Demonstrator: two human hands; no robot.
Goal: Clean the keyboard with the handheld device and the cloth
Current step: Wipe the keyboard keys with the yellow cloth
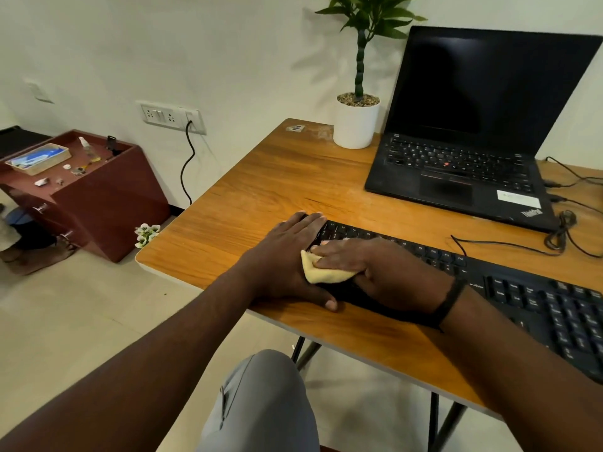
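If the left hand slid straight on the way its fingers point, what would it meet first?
The left hand lies flat on the keyboard's left end, fingers pointing up and right across the table. Bare wood comes first; beyond it, probably the laptop, though depth is hard to judge.

A black keyboard (489,275) lies slantwise on the tabletop (261,190); a yellow cloth (321,272) (bunched up) rests at its left end.

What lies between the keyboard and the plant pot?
In the head view, only bare wooden table lies between the keyboard and the pot; the laptop sits off to the right.
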